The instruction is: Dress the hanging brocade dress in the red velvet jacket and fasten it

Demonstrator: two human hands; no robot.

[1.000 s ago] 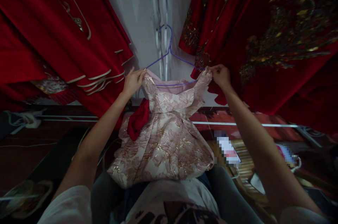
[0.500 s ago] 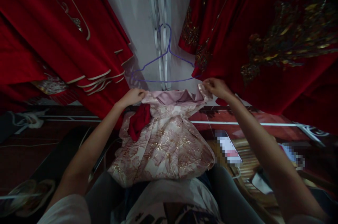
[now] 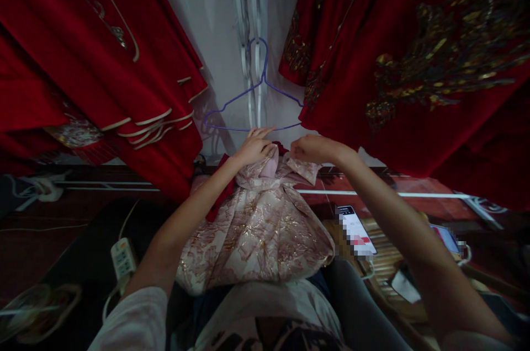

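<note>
A pink and cream brocade dress (image 3: 260, 235) with gold threads lies across my lap, its skirt spread toward me. At its upper edge my left hand (image 3: 257, 148) pinches the fabric with thumb and forefinger, other fingers stretched out. Close to its right, my right hand (image 3: 310, 148) is closed on the upper part of the dress, and a loose flap hangs below it. Red cloth (image 3: 219, 207) shows along the dress's left side, partly behind my left forearm. Just above my hands hangs a purple wire hanger (image 3: 254, 89), bare of clothing.
Red embroidered garments (image 3: 161, 69) hang on the left, with sequined red ones (image 3: 406, 136) on the right. A lit phone (image 3: 356, 229) lies on a slatted wooden surface (image 3: 385, 251). A power strip (image 3: 123, 258) is beside my left arm. A white rail (image 3: 372, 194) runs low behind.
Both hands have moved inward from the two ends of the dress's upper edge, gathering it in the middle. My left arm now uncovers the power strip.
</note>
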